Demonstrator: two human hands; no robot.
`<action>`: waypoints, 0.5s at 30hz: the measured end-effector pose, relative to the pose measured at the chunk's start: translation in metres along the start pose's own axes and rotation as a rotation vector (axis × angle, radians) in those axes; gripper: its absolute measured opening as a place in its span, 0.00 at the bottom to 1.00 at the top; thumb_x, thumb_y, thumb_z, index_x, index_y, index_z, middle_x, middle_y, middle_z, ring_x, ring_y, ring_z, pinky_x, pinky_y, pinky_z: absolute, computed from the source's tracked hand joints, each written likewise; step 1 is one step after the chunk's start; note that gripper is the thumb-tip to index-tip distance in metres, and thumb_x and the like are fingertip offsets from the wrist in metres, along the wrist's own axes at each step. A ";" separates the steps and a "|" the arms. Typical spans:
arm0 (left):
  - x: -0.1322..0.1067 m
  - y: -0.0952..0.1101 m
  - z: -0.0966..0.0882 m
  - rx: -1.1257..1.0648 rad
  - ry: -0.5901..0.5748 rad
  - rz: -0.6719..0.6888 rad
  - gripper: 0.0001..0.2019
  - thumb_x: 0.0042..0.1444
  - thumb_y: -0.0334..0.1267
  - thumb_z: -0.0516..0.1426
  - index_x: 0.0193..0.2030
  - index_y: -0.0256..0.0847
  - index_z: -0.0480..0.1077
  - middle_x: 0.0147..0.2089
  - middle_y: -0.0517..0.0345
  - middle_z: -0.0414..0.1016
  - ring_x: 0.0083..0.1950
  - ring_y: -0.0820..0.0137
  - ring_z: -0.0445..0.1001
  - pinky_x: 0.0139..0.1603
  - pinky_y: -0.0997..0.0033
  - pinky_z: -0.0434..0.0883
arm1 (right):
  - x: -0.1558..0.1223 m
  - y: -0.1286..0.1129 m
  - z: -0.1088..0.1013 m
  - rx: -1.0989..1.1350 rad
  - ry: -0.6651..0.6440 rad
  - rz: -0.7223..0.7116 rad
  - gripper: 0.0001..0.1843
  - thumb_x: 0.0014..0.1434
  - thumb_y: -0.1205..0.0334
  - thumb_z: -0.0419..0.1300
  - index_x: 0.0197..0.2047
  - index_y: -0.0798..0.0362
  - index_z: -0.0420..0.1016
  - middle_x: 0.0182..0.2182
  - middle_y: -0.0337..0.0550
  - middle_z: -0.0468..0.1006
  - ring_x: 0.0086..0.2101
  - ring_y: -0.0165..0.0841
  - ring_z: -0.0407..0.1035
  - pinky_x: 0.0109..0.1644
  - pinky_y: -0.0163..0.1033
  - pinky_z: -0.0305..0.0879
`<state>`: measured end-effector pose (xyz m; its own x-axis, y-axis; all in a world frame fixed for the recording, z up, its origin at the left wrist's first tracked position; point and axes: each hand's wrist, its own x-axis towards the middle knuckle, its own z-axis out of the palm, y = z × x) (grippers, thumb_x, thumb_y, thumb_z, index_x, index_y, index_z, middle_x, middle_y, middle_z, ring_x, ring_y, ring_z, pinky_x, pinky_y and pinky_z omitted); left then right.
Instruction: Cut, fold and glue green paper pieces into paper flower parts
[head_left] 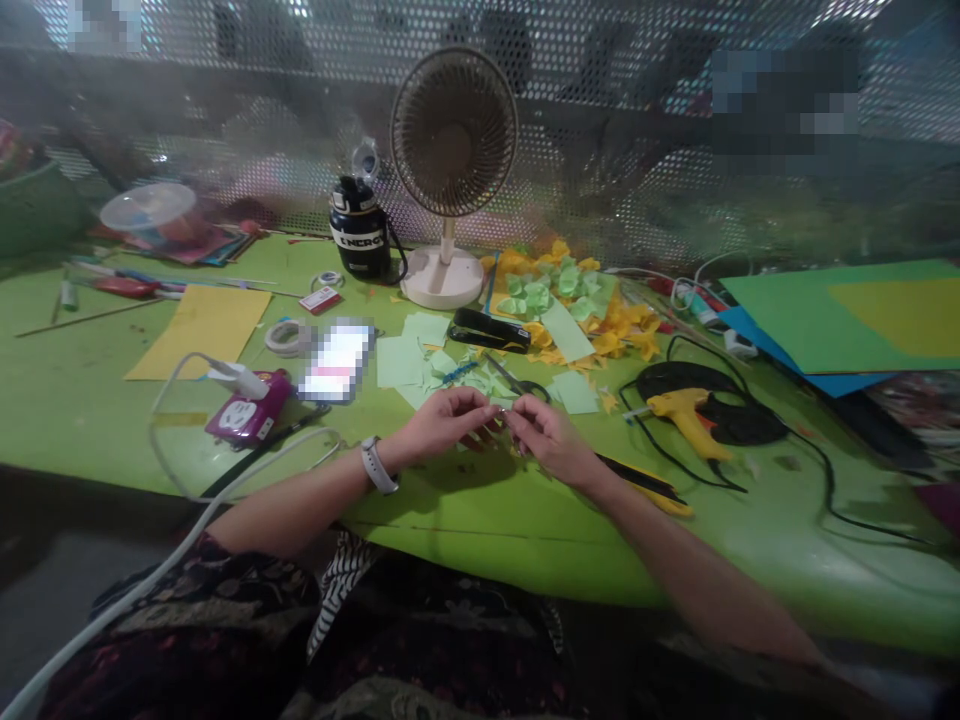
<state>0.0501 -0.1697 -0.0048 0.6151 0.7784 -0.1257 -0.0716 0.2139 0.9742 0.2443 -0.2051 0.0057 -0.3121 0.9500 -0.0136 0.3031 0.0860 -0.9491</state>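
Note:
My left hand [450, 420] and my right hand [544, 435] meet over the green table [480, 520], fingertips pinched together on a small pale green paper piece [504, 412] too small to make out well. A white band is on my left wrist. Just beyond the hands lie scissors [517, 380], cut light green paper squares [409, 355] and a black stapler [489, 330].
A heap of yellow and green paper flowers [570, 300] lies behind. A yellow glue gun [682, 415] with black cord sits right. A desk fan [450, 170], black bottle [360, 230], tape roll [285, 337], yellow sheet [199, 330], pink power strip [244, 410] and coloured card sheets [840, 320] surround.

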 end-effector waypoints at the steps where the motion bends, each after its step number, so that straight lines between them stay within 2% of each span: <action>1: 0.000 -0.001 0.000 0.000 0.009 0.008 0.20 0.54 0.53 0.63 0.36 0.34 0.69 0.34 0.53 0.78 0.31 0.72 0.78 0.30 0.73 0.75 | 0.000 0.000 0.001 0.001 0.003 -0.004 0.21 0.61 0.40 0.56 0.32 0.50 0.63 0.22 0.33 0.66 0.21 0.27 0.62 0.24 0.34 0.60; 5: 0.001 -0.003 0.000 0.011 0.014 0.024 0.19 0.55 0.51 0.63 0.34 0.35 0.68 0.29 0.55 0.76 0.29 0.74 0.77 0.30 0.74 0.75 | 0.000 0.000 0.001 0.016 -0.041 0.001 0.20 0.62 0.42 0.57 0.32 0.50 0.64 0.24 0.35 0.69 0.21 0.27 0.64 0.25 0.35 0.62; 11: -0.001 0.001 0.002 0.009 0.055 0.045 0.17 0.55 0.49 0.63 0.37 0.35 0.71 0.33 0.54 0.78 0.29 0.73 0.78 0.28 0.75 0.75 | -0.001 0.000 -0.004 -0.039 -0.023 0.000 0.19 0.62 0.43 0.57 0.32 0.50 0.65 0.23 0.37 0.70 0.22 0.29 0.64 0.25 0.36 0.63; 13: -0.001 0.004 0.002 -0.019 0.083 0.050 0.16 0.55 0.48 0.64 0.37 0.35 0.71 0.35 0.54 0.78 0.32 0.71 0.79 0.28 0.75 0.75 | 0.001 0.000 -0.013 -0.165 0.026 -0.027 0.17 0.62 0.44 0.57 0.32 0.50 0.67 0.24 0.39 0.72 0.24 0.31 0.66 0.28 0.38 0.64; 15: 0.001 0.006 0.000 -0.062 0.116 0.036 0.15 0.55 0.47 0.64 0.36 0.35 0.70 0.38 0.51 0.79 0.35 0.69 0.81 0.28 0.76 0.75 | 0.005 0.001 -0.026 -0.397 0.163 -0.038 0.14 0.62 0.49 0.57 0.34 0.50 0.70 0.28 0.42 0.76 0.28 0.33 0.68 0.32 0.39 0.64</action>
<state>0.0502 -0.1681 0.0010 0.5168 0.8483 -0.1150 -0.1422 0.2176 0.9656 0.2661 -0.1922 0.0123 -0.1932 0.9762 0.0986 0.6272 0.2001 -0.7527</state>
